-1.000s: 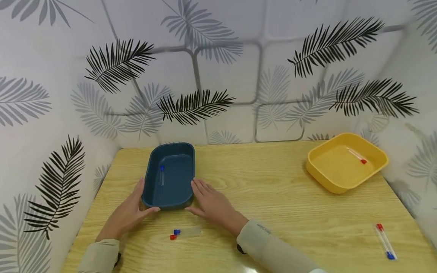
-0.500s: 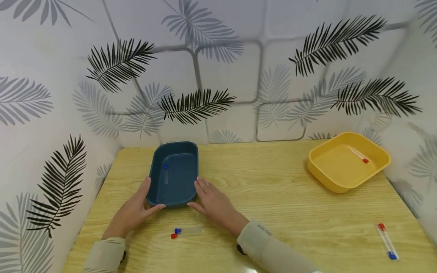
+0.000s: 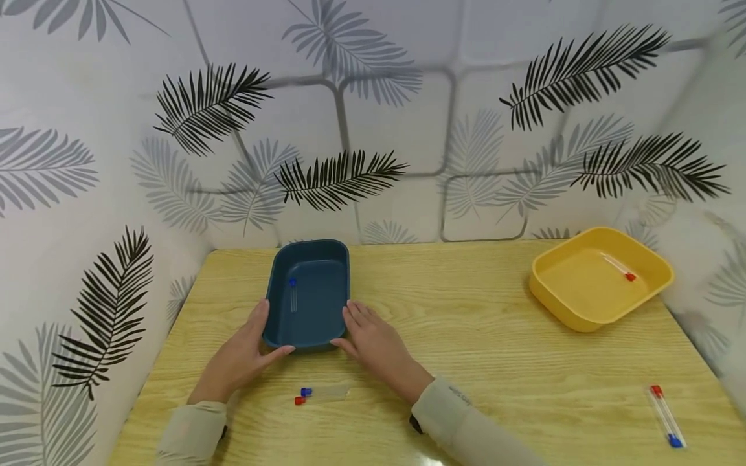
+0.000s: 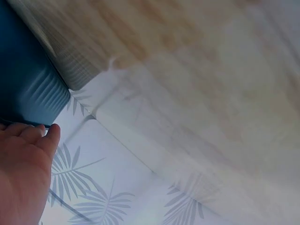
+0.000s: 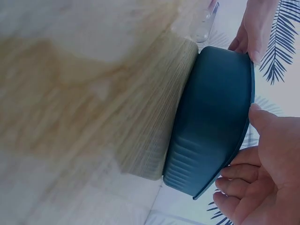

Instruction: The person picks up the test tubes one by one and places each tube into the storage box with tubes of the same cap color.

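The dark blue rounded-rectangular plastic tray (image 3: 309, 294) sits at the rear left of the light wooden table (image 3: 454, 336), its lower wall ribbed. My left hand (image 3: 245, 356) rests against its left side and my right hand (image 3: 373, 340) against its right, fingers straight and together, thumbs at the near rim. Count: two trays, the second a yellow plastic tray (image 3: 600, 278) at rear right; six clear tubes, one blue-capped tube (image 3: 293, 292) in the blue tray, one red-capped tube (image 3: 619, 266) in the yellow, two capped tubes (image 3: 320, 393) just before my hands, two more tubes (image 3: 664, 414) near right. Only the right wrist view shows the ribbing and underside; only the head view shows the contents.
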The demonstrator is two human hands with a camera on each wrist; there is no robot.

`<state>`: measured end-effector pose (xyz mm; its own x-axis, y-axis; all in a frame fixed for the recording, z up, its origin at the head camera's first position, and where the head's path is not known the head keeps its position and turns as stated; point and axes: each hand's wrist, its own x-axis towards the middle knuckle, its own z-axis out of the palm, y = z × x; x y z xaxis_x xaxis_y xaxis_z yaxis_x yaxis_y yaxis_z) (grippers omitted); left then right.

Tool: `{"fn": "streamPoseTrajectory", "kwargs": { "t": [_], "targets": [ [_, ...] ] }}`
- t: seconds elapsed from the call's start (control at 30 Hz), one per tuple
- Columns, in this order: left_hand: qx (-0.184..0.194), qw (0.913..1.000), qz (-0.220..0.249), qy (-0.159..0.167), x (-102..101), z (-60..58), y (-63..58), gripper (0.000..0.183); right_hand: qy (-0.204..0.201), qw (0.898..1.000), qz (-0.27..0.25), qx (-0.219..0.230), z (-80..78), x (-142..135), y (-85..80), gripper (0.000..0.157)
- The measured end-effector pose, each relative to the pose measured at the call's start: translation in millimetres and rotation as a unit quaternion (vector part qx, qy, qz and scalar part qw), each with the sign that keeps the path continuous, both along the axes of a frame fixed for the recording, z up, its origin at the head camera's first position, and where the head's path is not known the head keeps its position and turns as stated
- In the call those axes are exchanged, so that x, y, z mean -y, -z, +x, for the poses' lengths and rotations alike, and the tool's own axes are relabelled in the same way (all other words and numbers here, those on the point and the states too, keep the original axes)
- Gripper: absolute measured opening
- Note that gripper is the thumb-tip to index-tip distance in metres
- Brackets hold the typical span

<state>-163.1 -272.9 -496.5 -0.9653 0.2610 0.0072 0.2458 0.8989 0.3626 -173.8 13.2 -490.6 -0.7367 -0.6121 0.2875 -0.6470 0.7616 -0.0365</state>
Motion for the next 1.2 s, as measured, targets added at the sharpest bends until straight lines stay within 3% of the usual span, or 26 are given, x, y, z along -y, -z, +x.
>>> {"fn": "streamPoseTrajectory", "kwargs": {
  "t": [0.2, 0.43, 0.8, 1.2],
  "targets": [
    [0.0, 1.0, 0.002, 0.004, -6.4, -3.2, -0.1, 0.107, 0.004, 1.0, 0.017, -0.016, 0.7, -4.9, -1.2, 0.064],
    [-0.003, 0.9999, 0.01, 0.009, -18.7, -5.4, -0.4, 0.108, 0.023, 0.999, 0.041, 0.001, 2.0, -12.4, 0.5, 0.067],
    [-0.015, 0.9998, 0.0, 0.013, -33.0, -4.7, 0.5, 0.108, 0.024, 1.0, 0.002, -0.01, 6.8, -25.9, 0.6, 0.065],
    [-0.028, 0.9993, -0.013, 0.023, -45.6, -3.5, 1.1, 0.109, 0.04, 0.998, -0.033, 0.03, 13.7, -36.3, -0.1, 0.067]
  ]
}}
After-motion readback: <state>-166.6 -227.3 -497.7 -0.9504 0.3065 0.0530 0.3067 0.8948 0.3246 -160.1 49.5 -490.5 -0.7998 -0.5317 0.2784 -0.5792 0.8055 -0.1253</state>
